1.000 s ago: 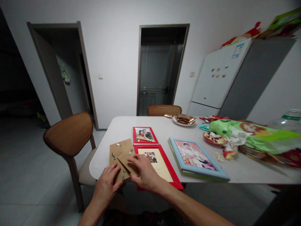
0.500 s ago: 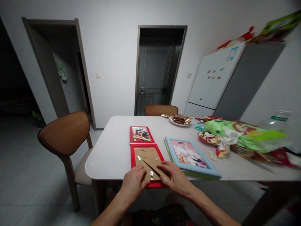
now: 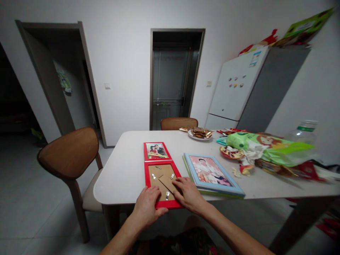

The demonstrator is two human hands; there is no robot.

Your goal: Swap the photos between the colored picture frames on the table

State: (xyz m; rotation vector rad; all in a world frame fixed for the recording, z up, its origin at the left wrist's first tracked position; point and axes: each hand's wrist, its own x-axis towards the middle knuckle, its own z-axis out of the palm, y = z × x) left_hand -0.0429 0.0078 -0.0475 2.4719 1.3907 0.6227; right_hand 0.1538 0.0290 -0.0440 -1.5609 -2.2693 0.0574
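A red photo frame [image 3: 175,204] lies face down at the table's front edge. Its brown backing board [image 3: 162,179] carries small metal clips, with one clip [image 3: 167,196] near the bottom. A stand leg [image 3: 166,186] shows as a dark slanted line across the board. My left hand [image 3: 147,205] grips the frame's lower left corner, thumb along the front edge and fingers on top. My right hand [image 3: 189,194] holds the right side, its fingertips pressing on the board beside the stand leg. Touching the far edge is another red frame [image 3: 156,151], photo side up.
On the right lies a light blue photo frame [image 3: 214,175] stacked on a green one. Beyond it are opened pomegranate pieces [image 3: 231,153], a green bag [image 3: 268,143], a clear bottle [image 3: 302,131] and a plate of packets [image 3: 200,134]. A wooden chair [image 3: 69,156] stands left.
The dark gap along the stand leg has narrowed to a thin line. My left thumb has moved down from the board to the front edge. The whole view has shifted slightly.
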